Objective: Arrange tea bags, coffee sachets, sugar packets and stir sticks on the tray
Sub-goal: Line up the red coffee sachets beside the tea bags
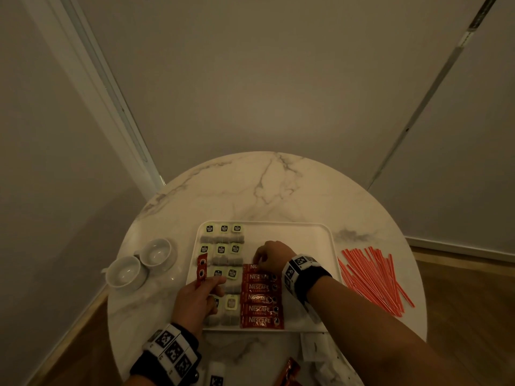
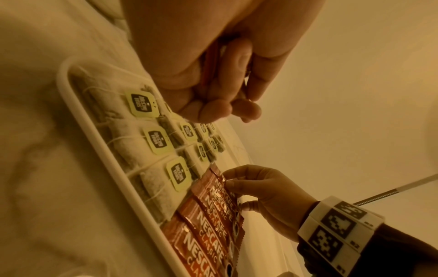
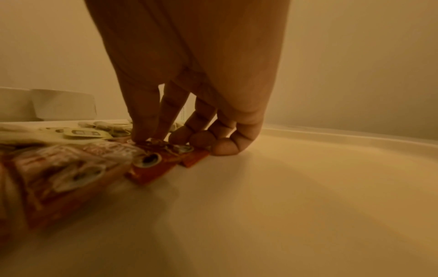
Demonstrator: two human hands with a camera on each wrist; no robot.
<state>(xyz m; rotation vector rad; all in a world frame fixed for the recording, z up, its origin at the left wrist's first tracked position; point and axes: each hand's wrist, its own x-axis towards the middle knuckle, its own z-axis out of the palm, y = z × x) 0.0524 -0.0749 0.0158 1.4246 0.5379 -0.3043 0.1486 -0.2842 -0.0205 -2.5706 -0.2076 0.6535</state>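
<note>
A white tray lies on a round marble table. Several tea bags with green tags fill its left part in rows. Red coffee sachets form a column beside them. My right hand pinches the end of the farthest sachet in that column; the left wrist view shows its thumb and forefinger on the sachet's tip. My left hand hovers over the tray's left side and grips spare coffee sachets. The right wrist view shows my right fingertips down on a sachet.
Two white cups stand left of the tray. Red stir sticks lie spread on the table to the right. White packets and another red sachet lie near the table's front edge. Walls stand close behind the table.
</note>
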